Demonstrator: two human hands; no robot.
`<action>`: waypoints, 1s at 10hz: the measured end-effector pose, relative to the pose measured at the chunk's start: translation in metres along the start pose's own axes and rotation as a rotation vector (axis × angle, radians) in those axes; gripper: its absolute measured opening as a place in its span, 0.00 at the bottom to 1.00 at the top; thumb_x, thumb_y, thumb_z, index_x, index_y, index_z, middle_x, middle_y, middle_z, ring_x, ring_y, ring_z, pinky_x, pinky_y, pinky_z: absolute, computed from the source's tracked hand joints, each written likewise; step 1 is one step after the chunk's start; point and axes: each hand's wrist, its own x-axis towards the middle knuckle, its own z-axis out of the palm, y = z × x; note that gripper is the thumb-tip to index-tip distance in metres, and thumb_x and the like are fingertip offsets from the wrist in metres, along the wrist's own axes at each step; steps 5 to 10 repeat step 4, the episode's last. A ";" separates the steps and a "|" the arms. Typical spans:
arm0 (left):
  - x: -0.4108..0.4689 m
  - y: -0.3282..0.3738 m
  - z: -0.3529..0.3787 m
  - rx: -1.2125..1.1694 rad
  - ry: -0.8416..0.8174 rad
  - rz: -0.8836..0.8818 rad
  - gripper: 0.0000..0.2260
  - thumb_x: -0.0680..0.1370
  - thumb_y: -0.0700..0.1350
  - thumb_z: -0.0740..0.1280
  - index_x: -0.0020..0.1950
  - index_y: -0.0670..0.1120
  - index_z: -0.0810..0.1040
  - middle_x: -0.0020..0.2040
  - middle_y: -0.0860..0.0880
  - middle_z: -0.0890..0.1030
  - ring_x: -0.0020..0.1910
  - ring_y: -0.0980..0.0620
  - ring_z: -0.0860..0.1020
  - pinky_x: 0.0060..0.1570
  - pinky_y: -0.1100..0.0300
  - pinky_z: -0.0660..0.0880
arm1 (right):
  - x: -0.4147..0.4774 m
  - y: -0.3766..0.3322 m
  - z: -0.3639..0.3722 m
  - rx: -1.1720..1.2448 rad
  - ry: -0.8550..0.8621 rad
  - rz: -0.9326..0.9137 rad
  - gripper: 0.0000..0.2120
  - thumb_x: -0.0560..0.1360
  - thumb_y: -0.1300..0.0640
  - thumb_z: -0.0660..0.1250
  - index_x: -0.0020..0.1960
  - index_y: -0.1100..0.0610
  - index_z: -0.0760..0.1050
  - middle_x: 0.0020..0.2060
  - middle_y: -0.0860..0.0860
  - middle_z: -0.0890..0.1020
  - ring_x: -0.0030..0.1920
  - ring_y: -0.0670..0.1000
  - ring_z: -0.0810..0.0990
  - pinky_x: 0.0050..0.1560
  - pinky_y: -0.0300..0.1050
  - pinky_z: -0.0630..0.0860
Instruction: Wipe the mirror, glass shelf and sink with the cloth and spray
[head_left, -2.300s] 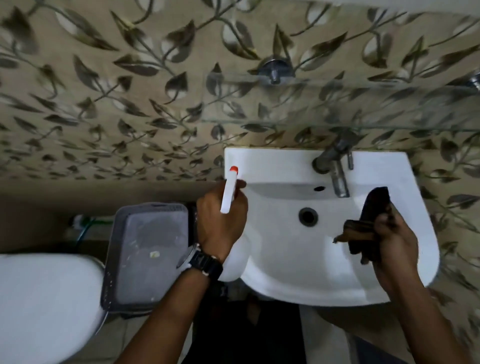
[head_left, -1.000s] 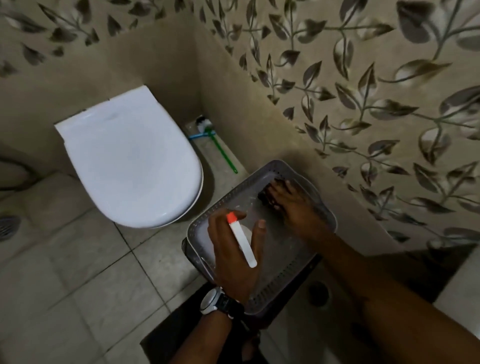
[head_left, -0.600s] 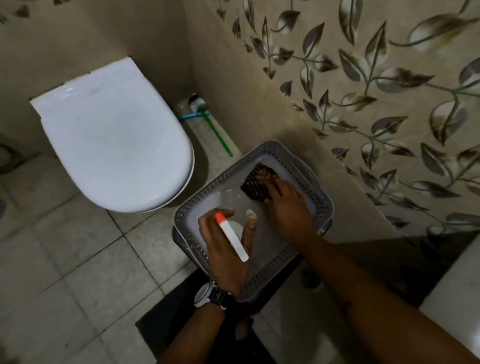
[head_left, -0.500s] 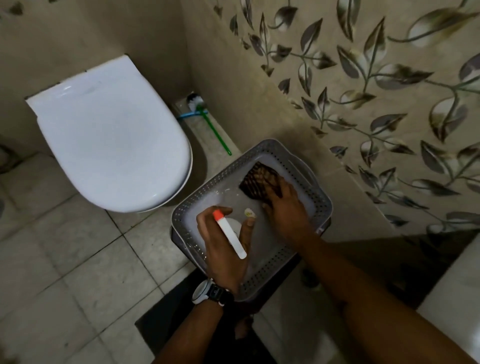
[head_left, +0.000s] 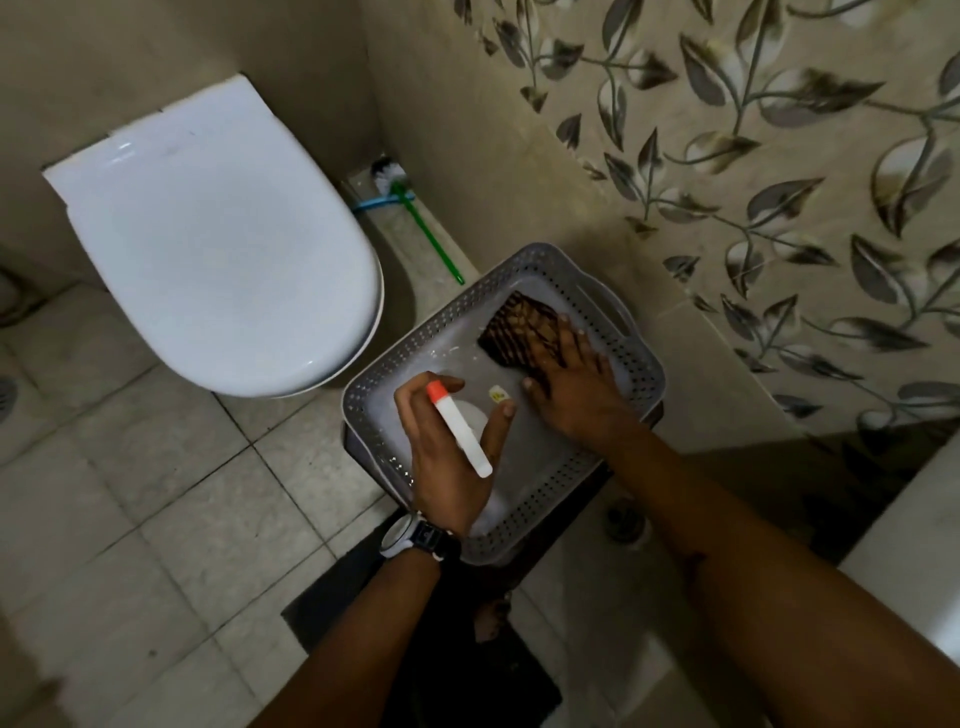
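A tiled bathroom floor holds a white toilet (head_left: 223, 244) on the left and a grey perforated basket (head_left: 636, 358) against the leaf-patterned wall. To stow things well, I judge the left hand (head_left: 449, 447), wrapped around the white spray bottle (head_left: 460, 428), should lower it upright into the basket's near end. The right hand (head_left: 574, 384) lies flat, fingers spread, pressing the dark cloth (head_left: 522, 325) into the far corner; the cloth pokes out beyond its fingertips.

Dim indoor light, soft focus, wide-angle bending at edges
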 end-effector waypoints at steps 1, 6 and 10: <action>-0.003 0.000 -0.009 -0.030 -0.087 -0.011 0.36 0.71 0.59 0.79 0.70 0.38 0.73 0.66 0.48 0.73 0.66 0.48 0.74 0.70 0.57 0.71 | -0.006 -0.004 -0.007 0.012 -0.028 0.023 0.33 0.84 0.41 0.52 0.83 0.47 0.41 0.82 0.55 0.36 0.81 0.63 0.37 0.78 0.66 0.43; -0.031 0.004 -0.100 0.138 -0.377 0.141 0.60 0.69 0.62 0.79 0.85 0.38 0.47 0.87 0.41 0.44 0.86 0.42 0.46 0.84 0.42 0.51 | -0.088 -0.039 -0.068 0.180 0.197 0.036 0.35 0.84 0.48 0.58 0.83 0.53 0.43 0.83 0.56 0.42 0.82 0.63 0.41 0.79 0.66 0.48; -0.031 0.004 -0.100 0.138 -0.377 0.141 0.60 0.69 0.62 0.79 0.85 0.38 0.47 0.87 0.41 0.44 0.86 0.42 0.46 0.84 0.42 0.51 | -0.088 -0.039 -0.068 0.180 0.197 0.036 0.35 0.84 0.48 0.58 0.83 0.53 0.43 0.83 0.56 0.42 0.82 0.63 0.41 0.79 0.66 0.48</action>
